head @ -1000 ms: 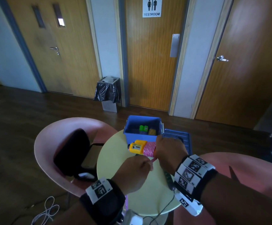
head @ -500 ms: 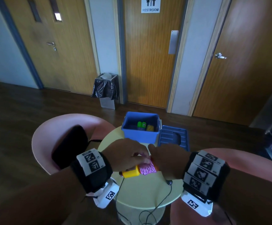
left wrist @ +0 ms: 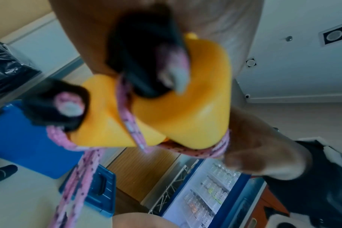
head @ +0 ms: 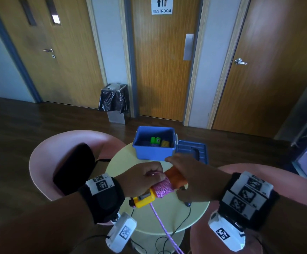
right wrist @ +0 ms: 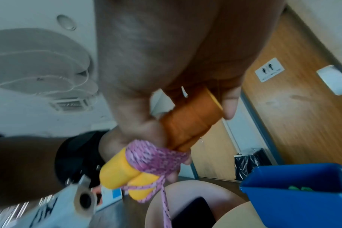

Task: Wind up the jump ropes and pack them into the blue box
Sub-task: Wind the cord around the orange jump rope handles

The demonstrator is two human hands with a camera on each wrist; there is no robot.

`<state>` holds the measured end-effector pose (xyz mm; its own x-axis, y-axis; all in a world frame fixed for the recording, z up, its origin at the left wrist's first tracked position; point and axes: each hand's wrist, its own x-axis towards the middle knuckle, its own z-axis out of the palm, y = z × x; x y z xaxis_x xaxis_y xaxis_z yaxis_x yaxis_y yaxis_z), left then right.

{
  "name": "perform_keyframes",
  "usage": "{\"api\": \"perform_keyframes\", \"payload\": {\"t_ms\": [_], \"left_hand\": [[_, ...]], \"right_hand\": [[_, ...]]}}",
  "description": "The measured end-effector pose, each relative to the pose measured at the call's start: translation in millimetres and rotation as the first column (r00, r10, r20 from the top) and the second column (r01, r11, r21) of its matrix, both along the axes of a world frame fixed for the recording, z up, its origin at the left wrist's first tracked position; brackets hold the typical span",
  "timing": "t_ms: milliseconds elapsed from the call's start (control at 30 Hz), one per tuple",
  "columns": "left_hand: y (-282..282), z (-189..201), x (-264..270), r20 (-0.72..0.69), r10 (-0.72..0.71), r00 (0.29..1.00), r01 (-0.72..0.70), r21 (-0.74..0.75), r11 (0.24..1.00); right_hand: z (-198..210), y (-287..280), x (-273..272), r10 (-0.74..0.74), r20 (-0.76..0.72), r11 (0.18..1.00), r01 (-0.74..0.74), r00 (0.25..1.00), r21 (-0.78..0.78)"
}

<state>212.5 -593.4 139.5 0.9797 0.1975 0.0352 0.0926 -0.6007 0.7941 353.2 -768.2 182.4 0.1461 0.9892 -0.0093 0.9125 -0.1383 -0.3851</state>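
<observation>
Two hands meet over the round table [head: 194, 215], both engaged on one jump rope. Right hand [head: 191, 177]: fingers curled around the orange grip section of the paired handles [right wrist: 187, 123], thumb lying along the far end, as the right wrist view shows. Left hand [head: 143, 177]: fingers closed at the pink cord [head: 162, 188], just beside the wound coil; the exact pinch point is hidden behind the knuckles in the head view.

Jump rope: the two yellow handle ends [head: 143, 199] lie side by side and project toward the person, below and clear of both sets of fingers. Pink cord is wrapped in several turns around the handles between the yellow ends and the orange grips, so the coil sits directly between the two hands. One loose strand runs down from the coil past the near table edge and out of frame. The left wrist view is blurred; it shows the yellow ends close up with cord crossing them.

Blue box [head: 153, 143]: open, on the far part of the table, well apart from the hands. Green and yellow items lie inside. Its blue lid [head: 193, 150] rests flat just beside it on the right.

Pink chairs [head: 44, 162] stand on either side of the table
</observation>
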Motion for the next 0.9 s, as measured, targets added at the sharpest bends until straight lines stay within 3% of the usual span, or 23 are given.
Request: {"api": "perform_keyframes", "payload": {"t_ms": [67,133,200,433,533,700,900], "left_hand": [[2.5,-0.6,-0.9,0.022,0.033,0.999,-0.033,-0.001,0.999],[2.3,2.4,-1.0,0.043,0.048,0.998,-0.050,0.027,0.998],[-0.3,5.4,-0.9,0.073,0.052,0.996,-0.058,0.070,0.996],[-7.7,-0.3,-2.4,0.143,0.123,0.982,-0.137,0.088,0.987],[-8.5,-2.8,-2.1,0.161,0.156,0.975,-0.185,0.185,0.965],[-6.2,-8.7,-2.0,0.095,0.148,0.984,-0.172,0.330,0.928],[-11.1,-7.3,-0.8,0.063,0.144,0.988,-0.157,0.394,0.906]], "right_hand": [[-4.7,-1.2,6.1,-0.139,-0.243,0.988,0.151,0.960,0.029],[-11.7,4.9,6.4,-0.291,-0.472,0.948,0.319,0.832,-0.023],[-20.1,13.4,5.1,-0.348,-0.604,0.922,0.378,0.717,-0.082],[-29.2,26.5,-5.7,-0.410,-0.513,0.857,0.511,0.754,0.066],[-35.5,31.3,-10.1,-0.444,-0.535,0.817,0.570,0.719,0.089],[-33.6,33.7,-10.8,-0.493,-0.628,0.837,0.525,0.602,-0.154],[-26.3,34.1,-5.9,-0.552,-0.620,0.826,0.466,0.558,-0.316]]}}
